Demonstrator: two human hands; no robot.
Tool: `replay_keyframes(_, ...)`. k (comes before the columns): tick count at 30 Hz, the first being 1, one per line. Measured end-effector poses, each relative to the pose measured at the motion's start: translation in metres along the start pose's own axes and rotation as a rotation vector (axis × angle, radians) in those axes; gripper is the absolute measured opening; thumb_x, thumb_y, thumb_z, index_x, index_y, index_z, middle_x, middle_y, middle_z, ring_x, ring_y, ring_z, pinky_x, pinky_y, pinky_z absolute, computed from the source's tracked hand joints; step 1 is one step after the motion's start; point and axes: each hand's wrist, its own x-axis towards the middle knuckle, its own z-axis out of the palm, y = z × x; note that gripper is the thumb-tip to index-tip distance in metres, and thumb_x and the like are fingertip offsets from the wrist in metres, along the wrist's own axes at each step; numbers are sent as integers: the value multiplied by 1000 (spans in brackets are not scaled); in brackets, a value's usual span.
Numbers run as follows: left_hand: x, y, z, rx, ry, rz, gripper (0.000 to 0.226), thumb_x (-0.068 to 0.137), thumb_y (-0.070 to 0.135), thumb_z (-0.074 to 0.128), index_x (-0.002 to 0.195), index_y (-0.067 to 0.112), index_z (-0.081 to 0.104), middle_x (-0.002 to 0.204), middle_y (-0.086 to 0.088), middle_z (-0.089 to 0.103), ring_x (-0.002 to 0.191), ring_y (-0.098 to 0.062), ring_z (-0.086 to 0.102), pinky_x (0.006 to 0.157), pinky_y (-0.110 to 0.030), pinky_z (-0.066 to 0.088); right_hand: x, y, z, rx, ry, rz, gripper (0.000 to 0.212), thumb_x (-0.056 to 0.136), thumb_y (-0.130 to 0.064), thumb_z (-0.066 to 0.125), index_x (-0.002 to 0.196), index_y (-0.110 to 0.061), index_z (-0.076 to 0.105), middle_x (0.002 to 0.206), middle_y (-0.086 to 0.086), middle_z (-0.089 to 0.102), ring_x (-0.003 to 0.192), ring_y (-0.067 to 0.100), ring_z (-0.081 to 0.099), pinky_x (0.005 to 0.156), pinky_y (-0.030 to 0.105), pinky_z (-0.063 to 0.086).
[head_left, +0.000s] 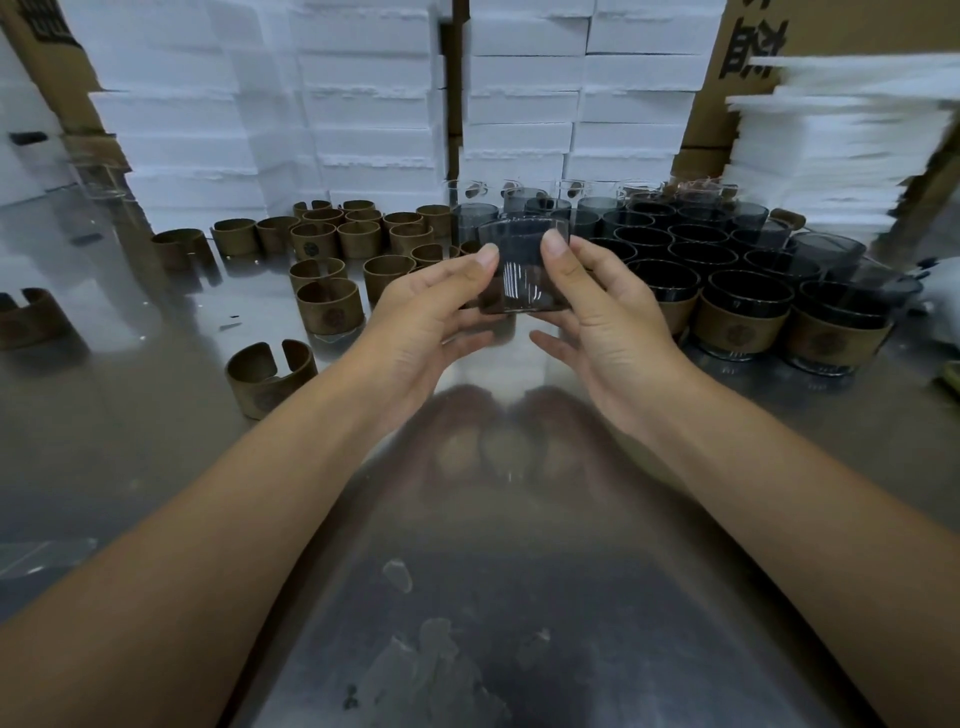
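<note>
A dark smoked glass cup (519, 270) is held upright above the shiny metal table (156, 441), at the centre of the head view. My left hand (431, 317) grips its left side, thumb on the front near the rim, fingers curled behind. My right hand (597, 306) grips the right side the same way. The cup carries no sleeve. Its base sits between my palms, and my fingers behind it are hidden.
Several brown split-ring sleeves (327, 304) stand on the left, one loose sleeve (270, 376) nearest me. Dark glass cups (691, 249) crowd the right, the front ones wearing brown sleeves (737, 330). White foam boxes (374, 104) are stacked behind, foam sheets (841, 145) at right.
</note>
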Motion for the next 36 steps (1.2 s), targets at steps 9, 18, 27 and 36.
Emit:
replay_keyframes(9,-1,-2,1,29,-25,6,38,68,41,67,99,20,69,98,0,72,95,-14,66,77,-24,52,0,3,0,-32,-59,-7,22,81,-37,69,101,-26,69,111,2,70,104,11,64,86,30,47)
replay_keyframes(18,-2,2,0,-107,-61,-29,40,72,44,60,101,18,67,96,-1,73,87,-12,69,69,-19,54,4,1,-6,98,-100,82,30,86,-42,62,111,-28,67,94,-11,72,84,5,67,83,27,47)
replay_keyframes(27,1,-2,3,163,0,50,62,70,64,51,123,33,55,107,0,73,94,-18,71,83,-32,49,6,6,-3,-85,-63,12,28,98,-45,44,120,-37,60,110,-7,71,97,10,68,76,27,49)
replay_keyframes(36,-3,-4,9,361,15,156,43,76,40,69,114,25,57,101,-15,70,76,-11,70,78,-30,56,7,5,-2,-33,52,110,42,98,-52,37,86,-26,67,78,-5,74,63,5,68,61,25,50)
